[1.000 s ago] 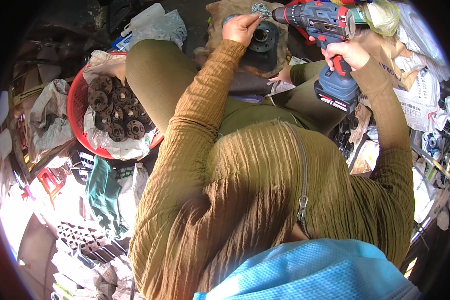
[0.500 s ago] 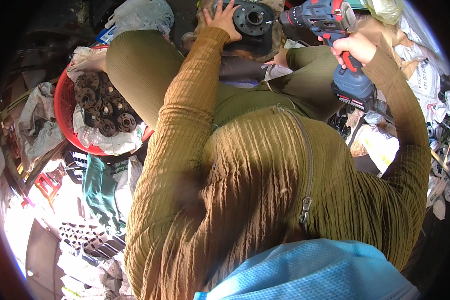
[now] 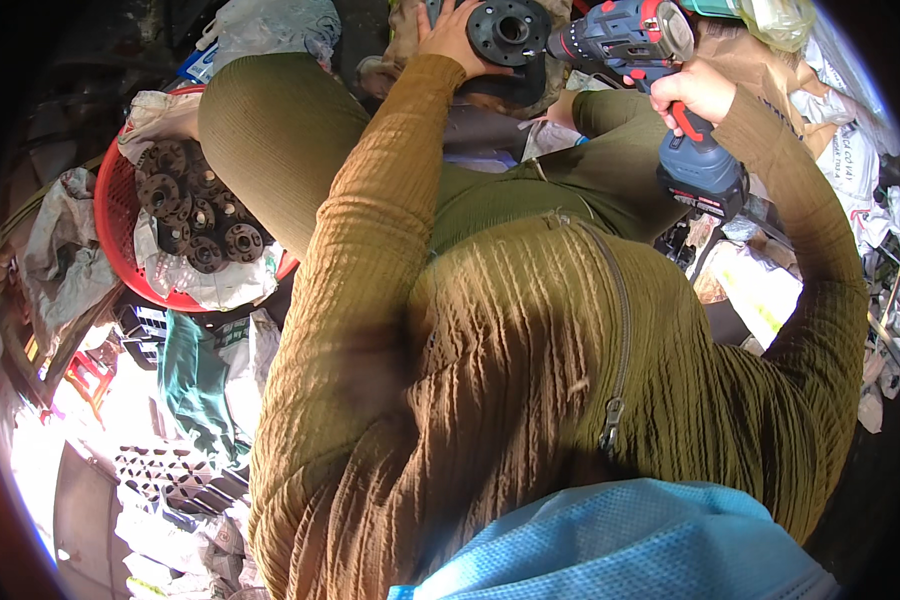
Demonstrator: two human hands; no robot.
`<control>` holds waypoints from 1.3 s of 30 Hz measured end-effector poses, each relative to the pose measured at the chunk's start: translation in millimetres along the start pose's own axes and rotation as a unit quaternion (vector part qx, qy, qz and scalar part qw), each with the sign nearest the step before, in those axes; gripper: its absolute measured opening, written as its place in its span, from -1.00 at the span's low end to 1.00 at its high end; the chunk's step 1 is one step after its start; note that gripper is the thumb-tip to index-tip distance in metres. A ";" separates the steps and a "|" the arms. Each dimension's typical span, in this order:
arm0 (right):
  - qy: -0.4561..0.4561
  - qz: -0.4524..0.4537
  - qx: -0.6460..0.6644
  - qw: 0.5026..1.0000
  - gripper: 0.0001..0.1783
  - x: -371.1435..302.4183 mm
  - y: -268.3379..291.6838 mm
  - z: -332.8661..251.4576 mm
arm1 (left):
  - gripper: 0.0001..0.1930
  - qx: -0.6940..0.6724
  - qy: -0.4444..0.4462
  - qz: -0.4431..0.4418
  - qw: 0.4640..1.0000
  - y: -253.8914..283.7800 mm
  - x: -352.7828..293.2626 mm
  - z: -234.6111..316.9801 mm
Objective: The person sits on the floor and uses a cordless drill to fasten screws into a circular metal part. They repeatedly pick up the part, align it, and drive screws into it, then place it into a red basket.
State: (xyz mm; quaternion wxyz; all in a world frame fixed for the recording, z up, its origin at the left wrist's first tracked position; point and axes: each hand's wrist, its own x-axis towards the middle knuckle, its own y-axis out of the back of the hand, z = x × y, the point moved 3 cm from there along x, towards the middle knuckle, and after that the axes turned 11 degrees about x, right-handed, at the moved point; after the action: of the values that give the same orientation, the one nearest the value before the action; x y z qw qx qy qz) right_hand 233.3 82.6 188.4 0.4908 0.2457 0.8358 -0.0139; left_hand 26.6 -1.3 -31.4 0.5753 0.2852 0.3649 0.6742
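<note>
My left hand (image 3: 452,38) grips the left edge of a round dark metal flange (image 3: 490,40), with the thumb along its lower rim. The flange has a large centre hole and smaller holes around it. It is over a dark block (image 3: 518,90) with rounded corners. My right hand (image 3: 698,95) is closed round the handle of a grey-blue and red cordless drill (image 3: 630,38). The drill's chuck points left at the flange's right side, very near it. Whether the bit touches the flange cannot be made out.
At my left, a red plastic basket (image 3: 110,222) lined with white sacking holds several similar dark flanges (image 3: 206,252). Clear plastic bags (image 3: 275,35) lie beyond my left knee. Sacks and brown paper (image 3: 745,65) lie at the right. A black crate (image 3: 165,468) stands at lower left.
The flange looks lifted and tilted, with more of its rim showing, and my left fingers have closed in on it. The drill has shifted slightly left; its bit, visible before, no longer shows.
</note>
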 end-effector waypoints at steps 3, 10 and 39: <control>-0.019 0.014 -0.045 0.999 -0.88 3.8 4.4 -1.4 | 0.13 0.001 -0.006 0.022 1.000 -4.8 3.3 2.3; -0.063 0.029 -0.114 0.991 -0.73 12.3 8.4 -4.1 | 0.02 -0.019 -0.031 0.110 0.993 -20.5 0.5 -5.0; -0.087 0.013 -0.210 0.974 -0.84 18.6 -18.8 -27.7 | -0.16 -0.023 -0.052 0.159 0.986 -26.5 2.2 -5.4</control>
State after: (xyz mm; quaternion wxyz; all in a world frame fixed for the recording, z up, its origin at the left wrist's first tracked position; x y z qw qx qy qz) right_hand 195.3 80.7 183.3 0.6026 0.1460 0.7708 0.1468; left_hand 37.0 1.9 -56.4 0.4852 0.3608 0.2687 0.7498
